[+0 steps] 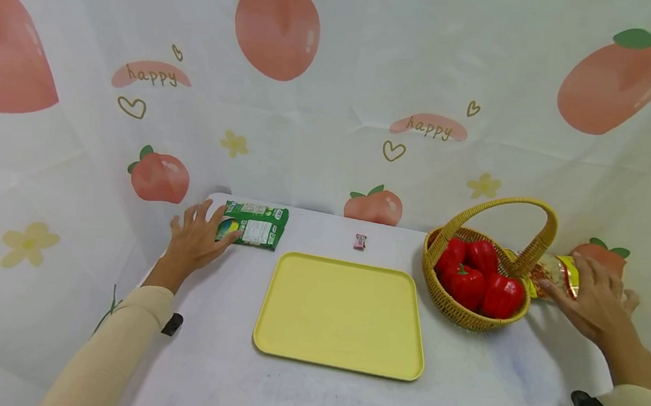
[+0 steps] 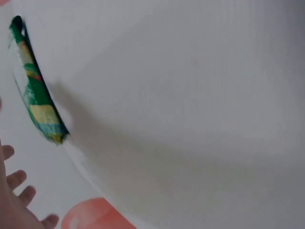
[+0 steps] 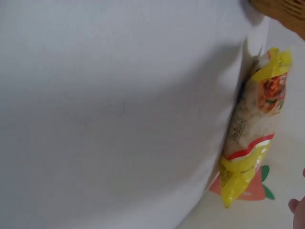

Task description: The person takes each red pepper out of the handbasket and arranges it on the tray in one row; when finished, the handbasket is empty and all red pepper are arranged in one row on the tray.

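In the head view my left hand (image 1: 195, 243) hovers with spread fingers at the left end of a green snack packet (image 1: 258, 230). A gap shows between that hand's fingers and the green packet (image 2: 38, 90) in the left wrist view. On the right, my right hand (image 1: 601, 305) is spread over the right end of a yellow-and-clear food packet (image 1: 560, 274), part of which lies behind a basket. The right wrist view shows this packet (image 3: 255, 119) lying apart from the few fingertips at the frame's edge. Neither hand holds anything.
A yellow tray (image 1: 341, 315) lies in the middle of the white table (image 1: 295, 399). To its right stands a wicker basket (image 1: 445, 306) with a tall handle, holding several red bell peppers (image 1: 464, 287). A small pink wrapped sweet (image 1: 360, 241) lies behind the tray.
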### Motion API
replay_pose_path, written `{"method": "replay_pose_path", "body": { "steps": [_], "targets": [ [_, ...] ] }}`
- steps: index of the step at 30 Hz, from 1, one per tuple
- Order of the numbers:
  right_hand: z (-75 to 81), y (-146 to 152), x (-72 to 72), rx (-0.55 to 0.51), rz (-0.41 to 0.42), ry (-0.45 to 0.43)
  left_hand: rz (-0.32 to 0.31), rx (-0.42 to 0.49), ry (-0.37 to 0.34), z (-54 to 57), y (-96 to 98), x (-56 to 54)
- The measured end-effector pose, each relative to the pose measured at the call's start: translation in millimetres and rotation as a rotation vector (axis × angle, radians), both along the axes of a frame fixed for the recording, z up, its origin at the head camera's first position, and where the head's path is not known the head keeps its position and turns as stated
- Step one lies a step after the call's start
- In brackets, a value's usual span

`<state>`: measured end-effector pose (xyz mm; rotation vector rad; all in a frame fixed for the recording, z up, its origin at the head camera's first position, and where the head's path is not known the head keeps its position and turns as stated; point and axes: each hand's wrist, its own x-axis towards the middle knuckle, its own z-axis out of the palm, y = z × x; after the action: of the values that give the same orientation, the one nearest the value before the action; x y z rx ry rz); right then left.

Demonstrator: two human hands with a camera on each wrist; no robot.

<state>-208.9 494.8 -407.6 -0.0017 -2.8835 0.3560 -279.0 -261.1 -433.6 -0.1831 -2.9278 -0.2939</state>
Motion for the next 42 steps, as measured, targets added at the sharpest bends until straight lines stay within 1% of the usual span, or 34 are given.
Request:
{"method": "replay_pose_path", "body": {
  "steps": [2,3,5,7,9,12,14,17,21,25,29,31,34,38,42],
  "targets": [
    [0.4,-5,1.9,-0.005,0.004,0.058,-0.006,0.058,0.051,0.8,5.3,4.3],
    [0.7,-8,2.7,-0.013,0.008,0.093,-0.009,0.101,0.070,1.6,8.5,6.7],
    [2.1,-16,4.7,-0.043,0.019,0.156,-0.015,0.189,0.085,3.4,16.3,12.6],
    [3.9,-25,6.0,-0.077,0.049,0.227,-0.034,0.283,0.073,4.3,24.3,18.5],
    [6.2,-34,7.9,-0.124,0.091,0.279,-0.055,0.366,0.034,5.1,32.9,25.0],
    [10.1,-49,12.2,-0.169,0.118,0.294,-0.098,0.462,-0.034,5.7,44.8,34.5],
    [12.2,-58,15.4,-0.195,0.120,0.276,-0.116,0.511,-0.088,5.9,52.6,40.7],
    [14.2,-70,18.8,-0.200,0.102,0.227,-0.133,0.573,-0.168,4.7,62.3,48.1],
    [15.9,-81,19.5,-0.233,0.116,0.147,-0.125,0.661,-0.277,-0.3,73.3,54.9],
    [16.9,-87,18.8,-0.310,0.135,0.046,-0.098,0.729,-0.365,-6.5,82.1,58.7],
    [16.6,-89,18.1,-0.355,0.138,-0.036,-0.069,0.778,-0.405,-12.1,87.7,59.6],
    [16.2,-90,17.7,-0.361,0.135,-0.063,-0.069,0.790,-0.411,-14.0,89.4,59.9],
    [15.4,-92,17.2,-0.354,0.114,-0.096,-0.053,0.809,-0.423,-15.8,92.1,60.3],
    [12.5,-94,16.1,-0.334,0.097,-0.107,-0.034,0.824,-0.437,-17.9,94.5,60.8],
    [9.1,-94,15.7,-0.315,0.103,-0.087,-0.039,0.838,-0.440,-19.1,96.2,61.5]
  ]
}}
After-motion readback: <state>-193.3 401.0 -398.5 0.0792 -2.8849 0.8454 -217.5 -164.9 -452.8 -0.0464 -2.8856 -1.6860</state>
